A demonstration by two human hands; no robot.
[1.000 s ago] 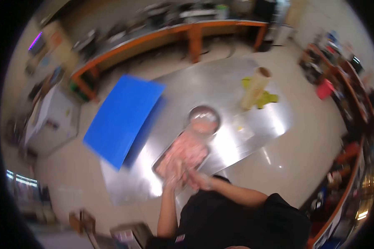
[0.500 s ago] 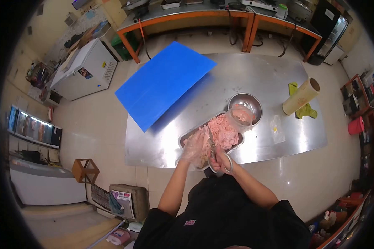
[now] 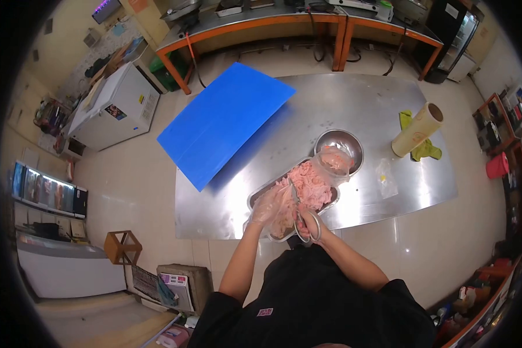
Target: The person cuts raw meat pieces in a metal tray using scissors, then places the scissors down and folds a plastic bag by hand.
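A metal tray [image 3: 334,204] filled with pink raw meat pieces [image 3: 312,183] sits at the table's near edge. My left hand [image 3: 265,207], in a clear plastic glove, is closed on a pale pink piece of meat over the tray's left side. My right hand [image 3: 310,223] grips metal scissors [image 3: 296,202] by their large loop handles, blades pointing away from me and against the meat beside my left fingers. Exactly how far the blades are apart cannot be made out. Behind the tray, a clear plastic bag or tub [image 3: 334,163] with more pink meat leans into a round steel bowl [image 3: 356,141].
On the steel table [image 3: 365,104] lie a large blue board [image 3: 226,122] at the left, a roll of wrap [image 3: 416,130] standing on a green cloth [image 3: 427,151], and a small clear bag [image 3: 386,180] at the right. A worktable [image 3: 261,22] with orange legs stands beyond.
The camera view has shifted slightly. My left hand and the scissors stay in nearly the same place over the tray, with the scissor handles looking a little closer together.
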